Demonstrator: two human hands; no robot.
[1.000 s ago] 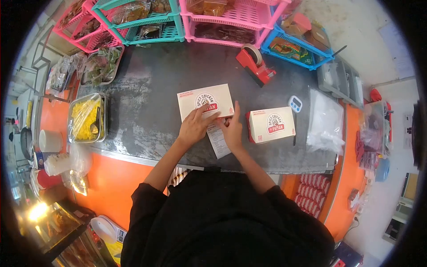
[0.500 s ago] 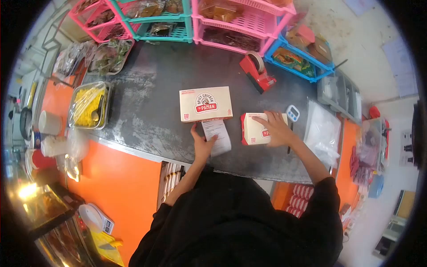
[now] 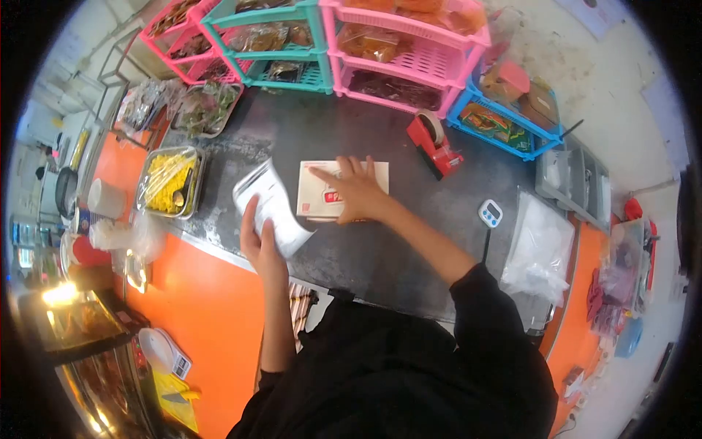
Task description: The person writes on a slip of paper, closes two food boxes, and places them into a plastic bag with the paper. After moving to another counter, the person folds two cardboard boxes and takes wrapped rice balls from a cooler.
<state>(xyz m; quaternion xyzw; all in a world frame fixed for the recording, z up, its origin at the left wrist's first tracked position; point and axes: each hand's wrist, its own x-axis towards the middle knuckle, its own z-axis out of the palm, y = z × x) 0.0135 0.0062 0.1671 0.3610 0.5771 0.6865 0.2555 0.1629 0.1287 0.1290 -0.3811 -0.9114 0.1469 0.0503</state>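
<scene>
My left hand [image 3: 265,249] holds a printed paper receipt [image 3: 276,208] between thumb and fingers, raised over the dark table and curling at its lower right corner. Beside it on the right, a cream cardboard food box [image 3: 312,192] with a red printed logo lies on the table. Across the top of this box spreads my right hand [image 3: 360,194], its fingers apart and their tips toward the far edge, hiding most of the logo.
A red tape dispenser [image 3: 434,144] stands at the back right, below stacked plastic racks [image 3: 398,62]. To the right lie a white timer [image 3: 490,213] and clear plastic bags [image 3: 537,245]. A tray of yellow food [image 3: 170,183] sits at the left.
My left hand has lifted the receipt from beside the box and moved left. My right hand has moved left onto the box; the smaller box no longer shows at its former place.
</scene>
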